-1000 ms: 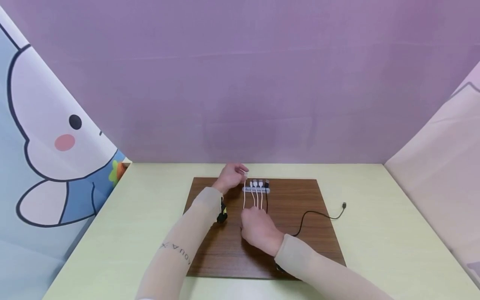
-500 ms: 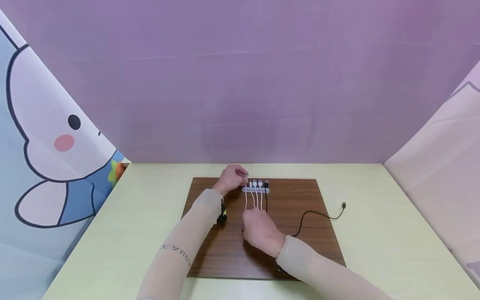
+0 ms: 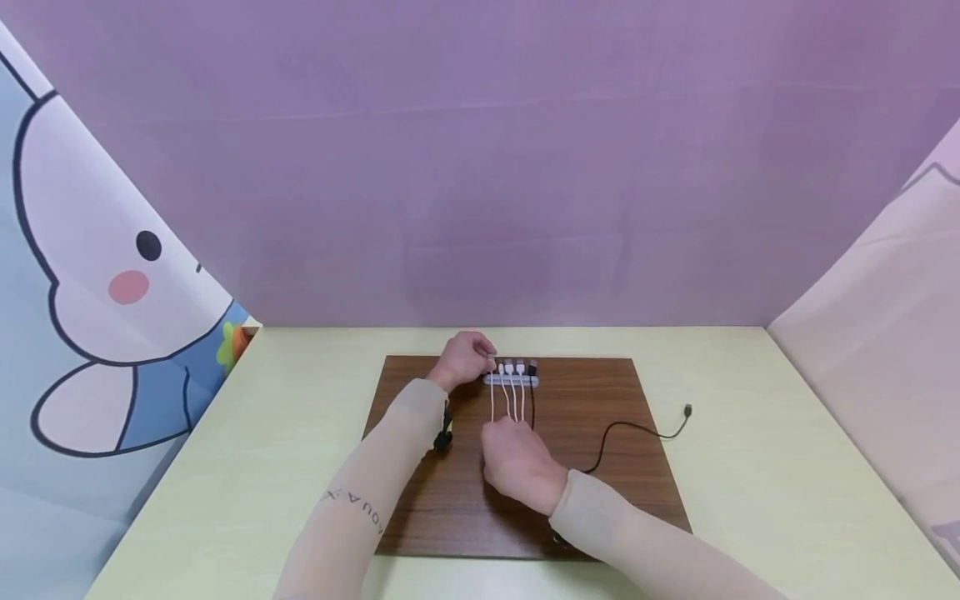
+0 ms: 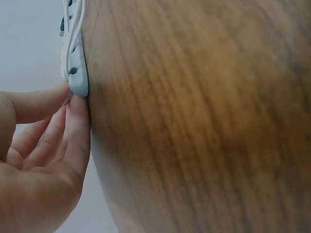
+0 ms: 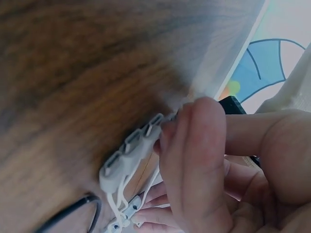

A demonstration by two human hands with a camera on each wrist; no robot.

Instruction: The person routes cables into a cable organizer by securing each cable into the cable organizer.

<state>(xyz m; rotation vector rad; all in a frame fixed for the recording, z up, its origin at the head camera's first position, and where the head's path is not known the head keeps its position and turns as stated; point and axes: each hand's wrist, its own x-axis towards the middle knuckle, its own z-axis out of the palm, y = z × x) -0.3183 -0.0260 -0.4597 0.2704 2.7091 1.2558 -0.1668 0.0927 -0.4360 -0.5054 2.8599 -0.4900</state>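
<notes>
My left hand (image 3: 463,360) pinches the plug end of a white USB cable (image 3: 492,398) at the left end of a pale cable clip strip (image 3: 513,380). In the left wrist view its thumb and fingertips meet right at the strip's end (image 4: 78,80). Several white plugs and a black plug (image 3: 533,368) stand along the strip. Nearer the body, my right hand (image 3: 522,468) has curled fingers pinching at the white cable's lower stretch, the pinched part mostly hidden. Beside those fingers, the right wrist view shows a second grey-white slotted clip strip (image 5: 130,154) with white cables (image 5: 120,196) below it.
Both strips are on a dark wood-grain board (image 3: 442,517) lying on a pale yellow table (image 3: 765,467). A black cable (image 3: 637,425) runs off the board's right side to its plug (image 3: 687,410). A purple backdrop (image 3: 517,167) rises behind.
My left hand has lowered the white plug slightly toward the strip, and the white cable now hangs straighter. My right hand stays nearly in place.
</notes>
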